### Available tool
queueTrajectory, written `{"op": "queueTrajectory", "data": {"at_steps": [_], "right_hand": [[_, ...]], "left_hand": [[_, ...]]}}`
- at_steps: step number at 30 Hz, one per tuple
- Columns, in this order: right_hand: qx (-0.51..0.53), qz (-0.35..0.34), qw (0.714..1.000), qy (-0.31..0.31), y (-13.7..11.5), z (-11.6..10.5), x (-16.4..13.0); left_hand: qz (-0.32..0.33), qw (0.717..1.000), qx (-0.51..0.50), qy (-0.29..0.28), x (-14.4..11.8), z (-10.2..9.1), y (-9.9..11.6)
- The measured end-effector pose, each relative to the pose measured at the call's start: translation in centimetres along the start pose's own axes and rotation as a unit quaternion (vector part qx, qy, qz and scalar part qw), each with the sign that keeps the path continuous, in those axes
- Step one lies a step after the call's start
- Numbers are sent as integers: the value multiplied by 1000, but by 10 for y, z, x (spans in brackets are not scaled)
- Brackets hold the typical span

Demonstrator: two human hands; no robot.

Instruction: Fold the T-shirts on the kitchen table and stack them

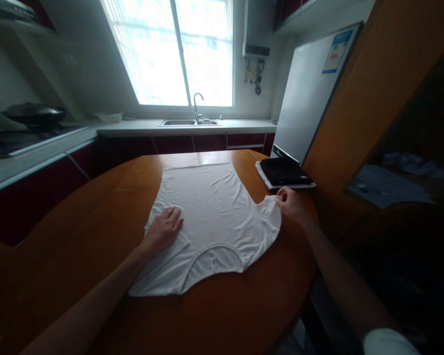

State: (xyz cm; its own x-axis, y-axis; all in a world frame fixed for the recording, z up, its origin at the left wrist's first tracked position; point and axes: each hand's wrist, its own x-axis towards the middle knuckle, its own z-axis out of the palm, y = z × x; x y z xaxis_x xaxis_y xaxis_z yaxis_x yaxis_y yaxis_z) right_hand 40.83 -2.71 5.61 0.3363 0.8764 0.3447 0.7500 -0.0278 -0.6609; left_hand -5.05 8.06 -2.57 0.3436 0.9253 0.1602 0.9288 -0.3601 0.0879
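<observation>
A white T-shirt [210, 212] lies spread flat on a round wooden table [96, 207], its neck opening toward me. My left hand [165, 228] rests flat, fingers apart, on the shirt's left side near the sleeve. My right hand [292, 203] pinches the tip of the right sleeve at the table's right edge.
A stack of folded clothes, black on white [283, 172], sits on the table's far right. A white fridge [311, 93] and a wooden cabinet [373, 98] stand to the right. Behind are a counter with a sink [190, 122], a window, and a stove with a wok [33, 114] at left.
</observation>
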Motion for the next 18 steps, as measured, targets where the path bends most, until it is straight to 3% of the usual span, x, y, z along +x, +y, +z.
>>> {"op": "queueTrajectory", "data": {"at_steps": [3, 6, 8, 14, 18], "right_hand": [[40, -88, 994, -44, -38, 13, -3], [134, -126, 962, -200, -62, 34, -1], [178, -111, 942, -262, -67, 47, 8], [135, -113, 977, -124, -36, 69, 49], [149, -114, 977, -100, -5, 79, 57]], "left_hand": [[0, 1000, 1, -6, 0, 0, 0], [7, 1000, -1, -10, -1, 0, -1], [12, 1000, -5, -7, -1, 1, -2], [17, 999, -30, 30, 0, 6, -5], [51, 992, -65, 95, -1, -7, 2]]}}
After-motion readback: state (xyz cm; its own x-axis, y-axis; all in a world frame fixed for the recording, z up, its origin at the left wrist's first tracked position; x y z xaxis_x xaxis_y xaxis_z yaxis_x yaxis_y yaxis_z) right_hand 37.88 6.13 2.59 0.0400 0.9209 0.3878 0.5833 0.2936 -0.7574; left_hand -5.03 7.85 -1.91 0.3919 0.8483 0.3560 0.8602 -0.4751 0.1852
